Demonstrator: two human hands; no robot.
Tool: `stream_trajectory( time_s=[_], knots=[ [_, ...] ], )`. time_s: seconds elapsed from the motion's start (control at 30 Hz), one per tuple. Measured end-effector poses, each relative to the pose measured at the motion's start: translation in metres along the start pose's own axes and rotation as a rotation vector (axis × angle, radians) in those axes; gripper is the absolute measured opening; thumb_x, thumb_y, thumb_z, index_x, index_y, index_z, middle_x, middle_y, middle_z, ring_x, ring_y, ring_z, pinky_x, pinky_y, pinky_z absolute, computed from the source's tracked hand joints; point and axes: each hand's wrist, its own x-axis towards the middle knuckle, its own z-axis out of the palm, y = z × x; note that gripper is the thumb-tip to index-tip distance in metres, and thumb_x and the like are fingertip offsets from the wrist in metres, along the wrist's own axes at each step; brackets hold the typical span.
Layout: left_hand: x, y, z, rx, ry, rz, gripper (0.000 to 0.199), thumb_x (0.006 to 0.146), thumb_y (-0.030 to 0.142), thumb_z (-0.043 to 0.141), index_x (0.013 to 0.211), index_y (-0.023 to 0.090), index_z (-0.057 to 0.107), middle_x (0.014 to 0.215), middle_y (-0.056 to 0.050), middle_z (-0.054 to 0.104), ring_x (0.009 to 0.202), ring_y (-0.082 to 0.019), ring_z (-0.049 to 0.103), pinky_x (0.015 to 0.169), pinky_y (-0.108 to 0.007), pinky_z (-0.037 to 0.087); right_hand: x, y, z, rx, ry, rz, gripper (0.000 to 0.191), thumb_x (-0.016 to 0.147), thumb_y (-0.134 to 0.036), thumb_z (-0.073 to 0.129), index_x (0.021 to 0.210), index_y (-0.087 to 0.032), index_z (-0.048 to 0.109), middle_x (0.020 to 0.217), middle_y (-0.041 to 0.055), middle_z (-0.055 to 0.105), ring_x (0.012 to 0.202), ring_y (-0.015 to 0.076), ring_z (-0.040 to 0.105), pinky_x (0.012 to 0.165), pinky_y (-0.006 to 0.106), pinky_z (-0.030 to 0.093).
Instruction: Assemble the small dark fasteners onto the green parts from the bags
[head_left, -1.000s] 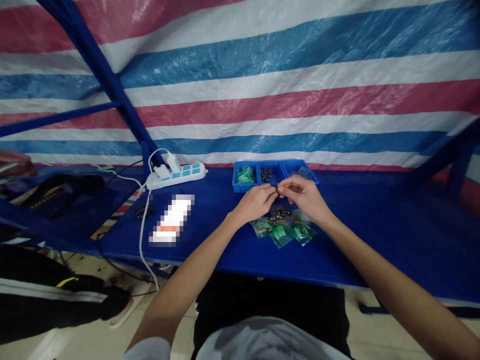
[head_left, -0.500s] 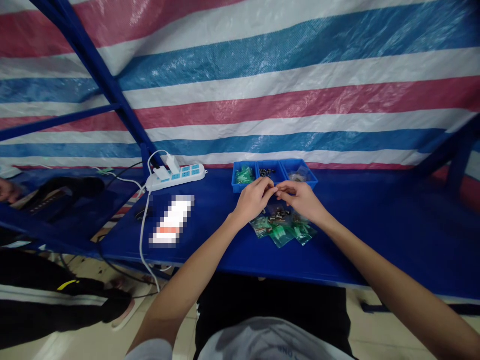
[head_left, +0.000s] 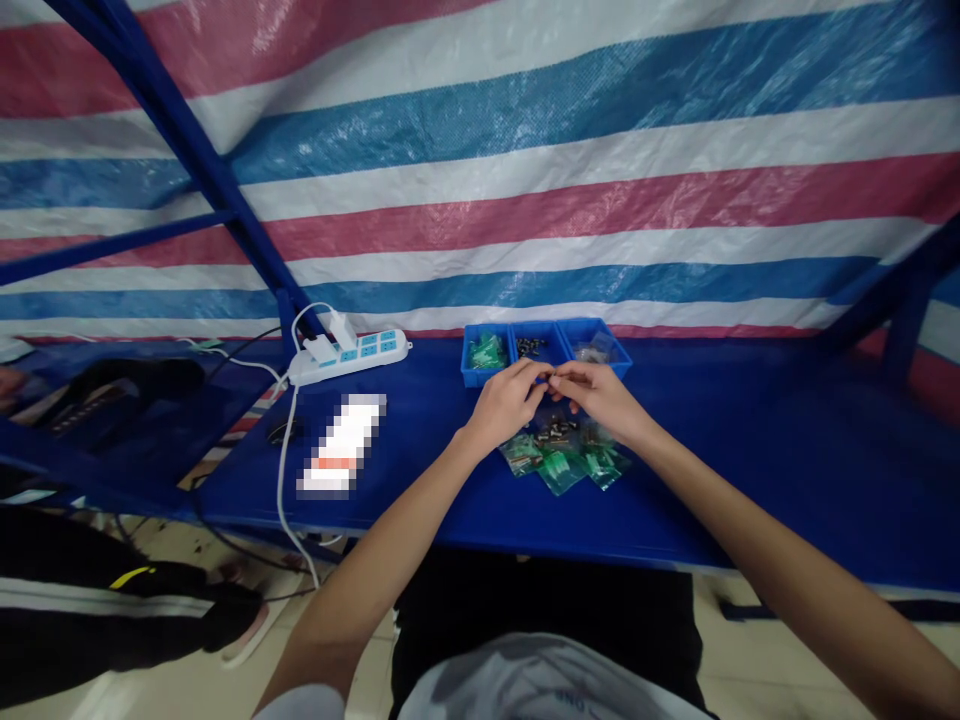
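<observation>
Small plastic bags (head_left: 561, 472), holding green and dark metallic-looking pieces, lie in a cluster on the near side of the fingers, below them and not touched by them. Above the bags, the left hand (head_left: 508, 403) and the right hand (head_left: 606, 400) meet, thumbs and fingertips drawn together in a pinch. Whether they grip a piece I cannot tell; the tips hide whatever may be there. A second ago a small dark piece showed between them and the right hand was raised a little more; now the tips have closed over that spot, while the bags lie as they did. I take this as fine fingertip handling still under way.

Just beyond the fingers stands a blue tray (head_left: 470, 378) with three compartments: green pieces on the left, small dark parts in the middle, something clear and wrapped on the right. All this rests on a blue table (head_left: 720, 450). Well to the left of the fingers are a blurred-out white patch (head_left: 352, 435) and, farther back, a white power strip (head_left: 367, 348) with plugs in it. Lower left, another person's leg (head_left: 112, 605) shows; farthest off hangs a striped sheet (head_left: 540, 205).
</observation>
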Motion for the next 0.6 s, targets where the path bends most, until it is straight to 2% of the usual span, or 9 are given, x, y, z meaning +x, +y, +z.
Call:
stream_trajectory(
  time_s=[0.2,0.33,0.43,0.6],
  knots=[
    [0.0003,-0.0045,0.0026,0.04,0.061,-0.021,0.019,0.099,0.023,0.053,0.112,0.02,0.067,0.104,-0.005,0.071,0.093,-0.018,0.068,0.082,-0.031,0.055,0.0,-0.0031,-0.0017,-0.274,0.025,-0.09,0.028,0.092,-0.044,0.055,0.084,-0.02,0.068,0.075,0.0054,0.072,0.073,0.0233,0.069,0.058,0.032,0.05],
    [0.0016,-0.002,0.0011,0.021,0.075,-0.029,0.02,0.101,0.024,0.051,0.108,0.019,0.069,0.102,-0.005,0.073,0.091,-0.018,0.069,0.08,-0.031,0.054,-0.001,-0.0062,-0.0016,-0.343,0.027,-0.148,0.021,0.093,-0.034,0.052,0.085,-0.021,0.067,0.077,0.0052,0.073,0.073,0.0236,0.07,0.069,0.037,0.053],
    [0.0019,-0.0009,0.0011,0.006,0.061,-0.043,0.021,0.101,0.025,0.049,0.103,0.019,0.07,0.097,-0.005,0.073,0.086,-0.017,0.069,0.077,-0.029,0.053,-0.0019,-0.0062,-0.0009,-0.331,0.027,-0.165,0.016,0.091,-0.032,0.054,0.087,-0.022,0.066,0.079,0.0054,0.074,0.074,0.0238,0.07,0.07,0.038,0.054],
    [0.0024,0.0006,0.0022,-0.021,0.096,-0.066,0.02,0.101,0.025,0.049,0.099,0.02,0.068,0.094,-0.004,0.071,0.086,-0.017,0.067,0.078,-0.029,0.05,-0.0033,-0.0071,0.0005,-0.169,0.01,-0.117,0.017,0.088,-0.037,0.06,0.09,-0.021,0.065,0.081,0.005,0.074,0.072,0.023,0.071,0.066,0.035,0.053]
  ],
)
